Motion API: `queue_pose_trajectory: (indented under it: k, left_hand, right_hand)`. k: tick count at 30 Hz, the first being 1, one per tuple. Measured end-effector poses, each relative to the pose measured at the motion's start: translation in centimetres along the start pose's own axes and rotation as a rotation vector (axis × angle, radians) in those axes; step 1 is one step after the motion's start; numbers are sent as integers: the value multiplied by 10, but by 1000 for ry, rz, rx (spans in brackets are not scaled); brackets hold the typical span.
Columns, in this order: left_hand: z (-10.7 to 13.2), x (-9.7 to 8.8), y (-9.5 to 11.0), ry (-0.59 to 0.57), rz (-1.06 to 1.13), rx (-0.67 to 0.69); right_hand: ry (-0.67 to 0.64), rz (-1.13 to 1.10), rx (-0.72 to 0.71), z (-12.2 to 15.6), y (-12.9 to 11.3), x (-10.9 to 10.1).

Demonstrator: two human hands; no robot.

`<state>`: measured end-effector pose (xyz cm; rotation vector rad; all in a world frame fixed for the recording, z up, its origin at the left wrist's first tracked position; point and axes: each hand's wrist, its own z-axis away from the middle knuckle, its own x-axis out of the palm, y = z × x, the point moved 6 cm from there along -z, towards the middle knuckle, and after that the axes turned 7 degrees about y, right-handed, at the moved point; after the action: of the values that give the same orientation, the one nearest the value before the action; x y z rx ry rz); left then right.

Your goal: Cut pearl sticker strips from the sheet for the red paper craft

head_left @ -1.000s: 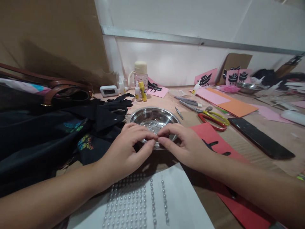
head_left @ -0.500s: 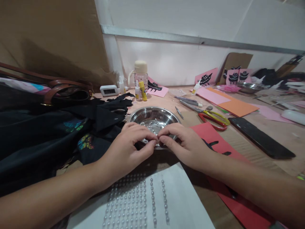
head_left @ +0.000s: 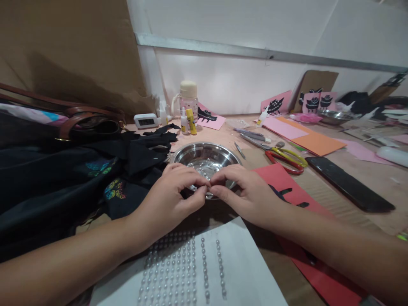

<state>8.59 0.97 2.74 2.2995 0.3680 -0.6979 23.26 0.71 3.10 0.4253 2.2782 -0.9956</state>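
Over the near rim of a metal bowl, my left hand and my right hand meet at the fingertips. Both are closed in a pinch, and whatever lies between them is too small to make out. Small clear, shiny bits lie inside the bowl. Below my hands is a white sheet carrying rows of stick-on half pearls. My right forearm crosses over red paper with black cut-out pieces on it.
Scissors with red and yellow handles and a black phone lie to the right. Dark cloth piles up at the left. Behind the bowl stand a glue stick, a small glue bottle and a drinking bottle.
My right thumb and fingertips have shifted slightly leftward and opened a little from each other. My left hand has barely moved, and everything on the table stays as it was.
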Motion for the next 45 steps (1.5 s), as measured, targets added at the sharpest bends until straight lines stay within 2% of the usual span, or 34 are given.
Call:
queue_pose_trajectory:
  k: [28,37,45]
  left_hand:
    - [1,0,0,9,-40,19]
    - [1,-5,6,-14,10,14]
    - [3,-3,2,21,9,20]
  right_hand:
    - [16,42,-39,1,-3,3]
    - [7,21,-5,0,-1,1]
    - [0,15,17,0,2,1]
